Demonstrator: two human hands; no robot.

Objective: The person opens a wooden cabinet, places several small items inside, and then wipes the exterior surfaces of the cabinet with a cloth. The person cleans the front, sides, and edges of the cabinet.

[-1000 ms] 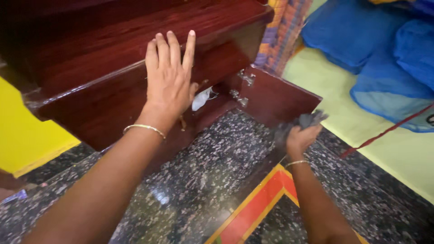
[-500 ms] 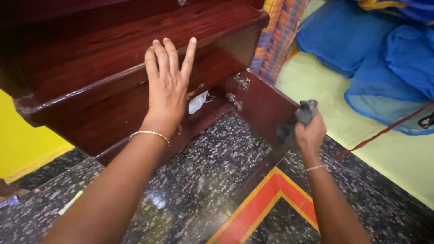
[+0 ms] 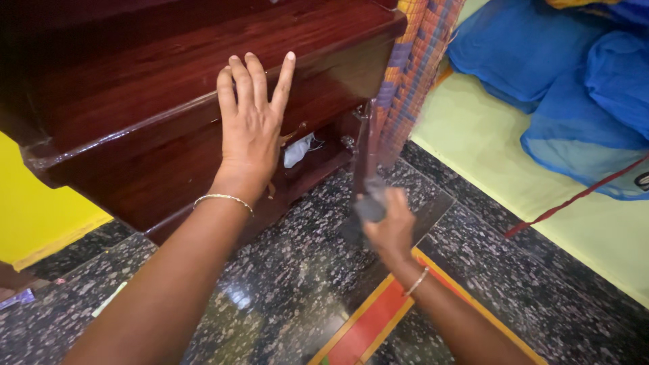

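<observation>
My left hand lies flat, fingers spread, on the top edge of a dark red polished wooden cabinet. My right hand is closed on a dark grey cloth and holds it against the lower edge of the cabinet's small door, which stands swung out and seen nearly edge-on. Inside the low compartment a crumpled white thing lies. Both wrists wear thin bangles.
The floor is black speckled stone with an orange and red inlaid stripe. Blue netting fabric lies on a pale green mat at right. A patterned cloth hangs beside the cabinet. A yellow wall is at left.
The cabinet door has swung from wide open toward the cabinet, now seen almost edge-on. My right hand with the cloth moved left along with it. My left hand stayed put.
</observation>
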